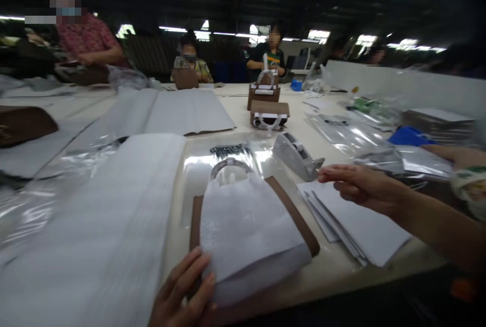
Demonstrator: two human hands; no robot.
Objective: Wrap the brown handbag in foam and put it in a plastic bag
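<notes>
A brown handbag [309, 231] lies in front of me, largely covered by a sheet of white paper [250, 226]. Its looped handle [230, 165], in clear wrapping, sticks out at the far end. My left hand [186, 289] is at the bag's near left side, fingers and thumb closed on the paper's edge. My right hand [364, 188] is in the air above a stack of white sheets [364, 226], fingertips pinched together. They are close to the cutting end of a grey tape dispenser [298, 155]; anything between them is too small to make out.
White paper [94, 226] spreads across the left. Two brown handbags [269, 109] stand farther back. A co-worker's hand [442, 152] reaches in from the right near clear plastic bags [421, 160]. Several people sit or stand across the table [235, 96]; a partition [398, 81] runs along the right.
</notes>
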